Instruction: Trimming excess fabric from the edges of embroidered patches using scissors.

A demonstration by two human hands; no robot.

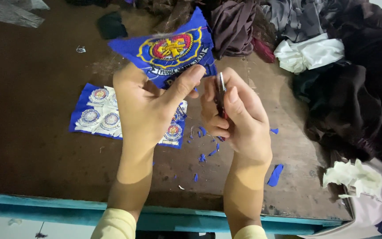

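My left hand [149,104] holds up a piece of blue cloth with a round embroidered badge [169,49] in yellow and red, thumb pressed on its lower edge. My right hand [235,117] grips a small pair of metal snips with a dark red handle [220,90], their tip at the lower right edge of the badge cloth. Flat on the brown table [32,132] under my left hand lies a blue cloth sheet with several small round badges [99,116].
Blue cloth offcuts [275,175] and threads lie scattered before my hands. Heaps of dark, grey and white fabric [315,53] fill the table's back and right side. A crumpled pale cloth [352,177] sits at the right. The table's front edge is teal [45,206].
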